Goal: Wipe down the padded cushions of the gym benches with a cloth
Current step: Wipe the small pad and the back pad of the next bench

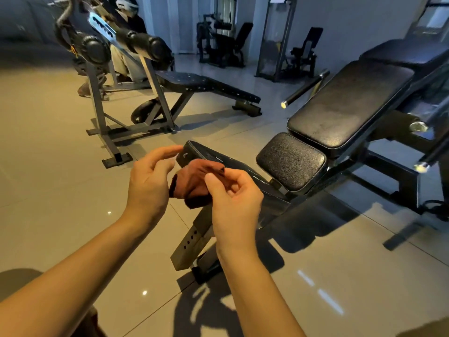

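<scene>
A crumpled orange-brown cloth (194,182) with a dark edge hangs in front of me, held by my right hand (233,190), whose thumb and fingers pinch its upper right part. My left hand (149,181) hovers just left of the cloth with relaxed, slightly bent fingers and holds nothing. Behind the hands stands an adjustable bench with a small black seat cushion (291,161) and a long black back cushion (349,103) rising to the right. Farther back at the left a decline bench has a black perforated pad (206,86).
The bench's metal frame and foot (194,242) lie on the tiled floor right below my hands. A loose bar (303,90) points toward the back cushion. A person sits behind the decline bench's roller pads (97,48). More machines (223,45) stand at the far wall.
</scene>
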The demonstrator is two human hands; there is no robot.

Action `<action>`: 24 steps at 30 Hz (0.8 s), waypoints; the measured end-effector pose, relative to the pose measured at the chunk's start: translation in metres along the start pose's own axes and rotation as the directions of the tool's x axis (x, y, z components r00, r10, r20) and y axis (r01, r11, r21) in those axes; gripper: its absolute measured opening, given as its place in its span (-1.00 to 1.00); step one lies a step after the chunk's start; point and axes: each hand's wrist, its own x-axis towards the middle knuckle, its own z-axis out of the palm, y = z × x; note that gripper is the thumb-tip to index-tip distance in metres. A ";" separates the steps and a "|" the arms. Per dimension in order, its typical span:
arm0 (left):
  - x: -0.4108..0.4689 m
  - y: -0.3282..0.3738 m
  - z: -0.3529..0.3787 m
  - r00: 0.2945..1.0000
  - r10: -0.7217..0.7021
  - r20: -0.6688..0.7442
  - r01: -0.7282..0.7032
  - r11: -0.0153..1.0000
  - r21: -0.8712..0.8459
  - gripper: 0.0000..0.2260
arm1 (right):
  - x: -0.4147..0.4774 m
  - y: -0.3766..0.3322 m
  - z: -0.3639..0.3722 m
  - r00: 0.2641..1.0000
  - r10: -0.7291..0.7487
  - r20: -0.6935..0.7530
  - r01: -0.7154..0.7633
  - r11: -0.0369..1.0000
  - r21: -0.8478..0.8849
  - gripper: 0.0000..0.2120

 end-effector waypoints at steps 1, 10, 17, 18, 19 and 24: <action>-0.002 0.004 -0.005 0.996 0.069 -0.048 -0.065 0.994 0.083 -0.72 | 0.001 -0.001 -0.004 1.000 0.015 -0.025 -0.015 1.000 0.002 -0.88; -0.031 0.016 -0.012 0.853 0.363 0.375 -0.494 0.795 0.352 -0.51 | 0.001 -0.022 -0.011 0.986 0.167 0.027 -0.167 0.986 0.010 -0.84; -0.023 0.032 -0.025 0.924 0.330 0.192 -0.381 0.831 0.406 -0.61 | 0.002 -0.059 0.004 0.961 0.164 0.224 -0.141 0.984 -0.112 -0.75; -0.021 0.036 -0.028 0.943 0.295 0.155 -0.332 0.873 0.356 -0.66 | 0.003 -0.064 0.005 0.962 0.154 0.224 -0.120 0.980 -0.159 -0.77; -0.019 0.039 -0.031 0.961 0.241 0.134 -0.270 0.921 0.281 -0.70 | 0.005 -0.068 0.006 0.967 0.139 0.211 -0.095 0.973 -0.209 -0.79; -0.006 0.049 -0.035 0.987 -0.060 0.152 0.090 0.976 -0.198 -0.87 | 0.019 -0.069 -0.004 0.958 0.121 0.259 0.035 0.850 -0.526 -0.66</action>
